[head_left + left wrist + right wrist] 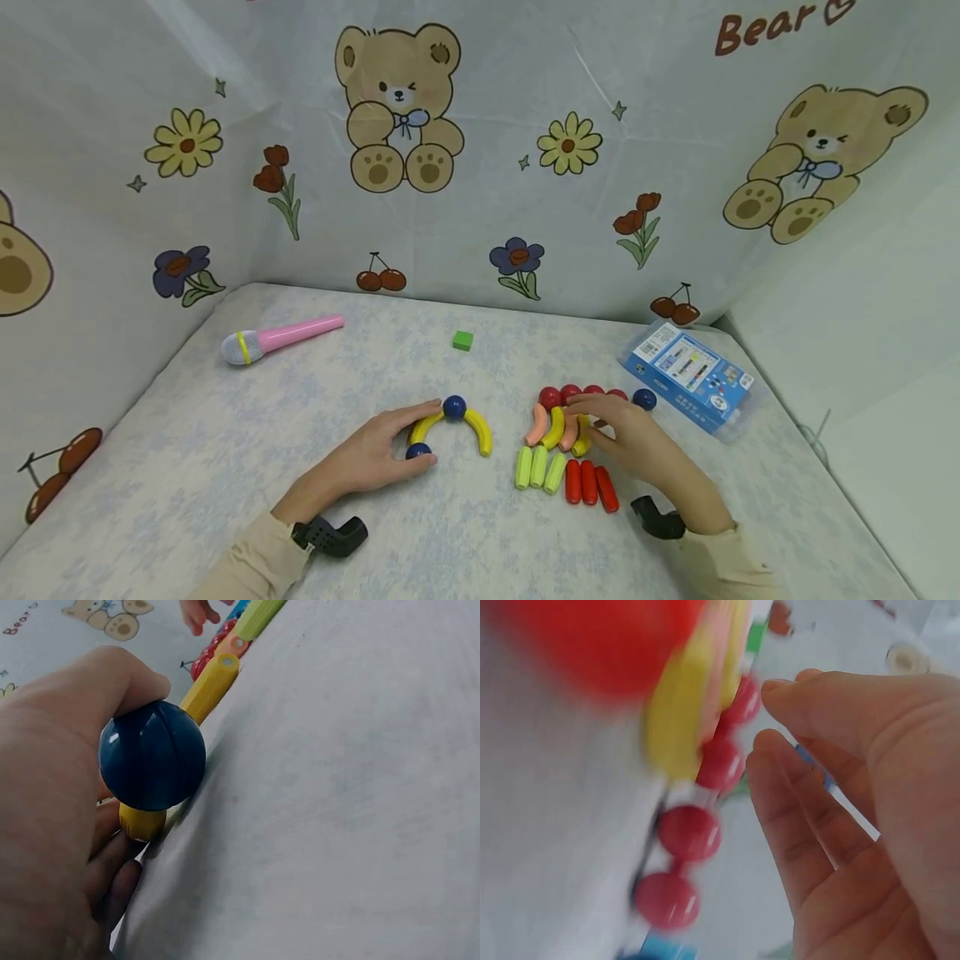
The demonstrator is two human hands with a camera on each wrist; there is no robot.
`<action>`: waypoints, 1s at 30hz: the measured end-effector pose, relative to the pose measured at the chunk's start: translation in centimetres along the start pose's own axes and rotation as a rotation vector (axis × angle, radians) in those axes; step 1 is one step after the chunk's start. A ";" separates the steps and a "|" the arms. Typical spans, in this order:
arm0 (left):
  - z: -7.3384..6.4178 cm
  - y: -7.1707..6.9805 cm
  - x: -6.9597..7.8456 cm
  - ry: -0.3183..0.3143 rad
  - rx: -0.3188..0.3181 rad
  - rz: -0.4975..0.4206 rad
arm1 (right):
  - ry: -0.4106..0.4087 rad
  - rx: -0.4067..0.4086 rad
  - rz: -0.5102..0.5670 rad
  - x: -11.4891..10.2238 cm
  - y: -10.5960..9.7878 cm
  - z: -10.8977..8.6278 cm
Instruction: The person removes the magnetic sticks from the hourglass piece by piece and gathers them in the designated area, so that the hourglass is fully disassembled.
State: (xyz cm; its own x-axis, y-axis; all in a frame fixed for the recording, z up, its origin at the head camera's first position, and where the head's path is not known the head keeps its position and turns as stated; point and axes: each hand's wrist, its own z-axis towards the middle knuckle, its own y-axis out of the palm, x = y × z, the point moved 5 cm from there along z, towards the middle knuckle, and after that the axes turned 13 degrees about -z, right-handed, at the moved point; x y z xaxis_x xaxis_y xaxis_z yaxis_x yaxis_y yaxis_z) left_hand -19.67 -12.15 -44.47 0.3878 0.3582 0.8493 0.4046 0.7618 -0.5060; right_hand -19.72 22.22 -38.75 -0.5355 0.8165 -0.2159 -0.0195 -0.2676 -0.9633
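Note:
My left hand holds a small arc of toy pieces on the table, its thumb against the lower blue ball. Its fingers lie along the outer side of a yellow curved rod. That rod reaches up to a second blue ball, from which another yellow curved rod bends down to the right. Over the row of pink and yellow curved rods hovers my right hand. Its fingers are relaxed, and nothing shows between them and the thumb in the right wrist view.
Several red balls line up behind the curved rods, with a blue ball at their right. Light green rods and red rods lie in front. A blue box, a green block and a pink microphone lie farther back.

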 end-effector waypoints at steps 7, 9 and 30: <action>-0.1 -0.1 0.0 0.035 0.004 -0.002 | -0.100 -0.085 -0.041 -5.9 1.5 1.0; -0.1 0.0 0.1 0.048 -0.004 -0.014 | -0.144 -0.100 -0.065 -7.3 2.3 1.1; 0.1 -0.8 -0.5 0.052 0.217 0.097 | -0.203 -0.071 -0.210 -11.6 4.1 0.5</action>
State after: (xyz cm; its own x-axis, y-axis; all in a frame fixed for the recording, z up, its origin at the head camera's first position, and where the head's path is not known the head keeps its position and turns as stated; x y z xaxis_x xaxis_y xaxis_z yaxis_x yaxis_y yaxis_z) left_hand -20.26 -12.89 -44.43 0.4609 0.4113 0.7864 0.1783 0.8251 -0.5361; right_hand -13.97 11.38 -40.11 -0.6841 0.7291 0.0184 -0.0920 -0.0613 -0.9939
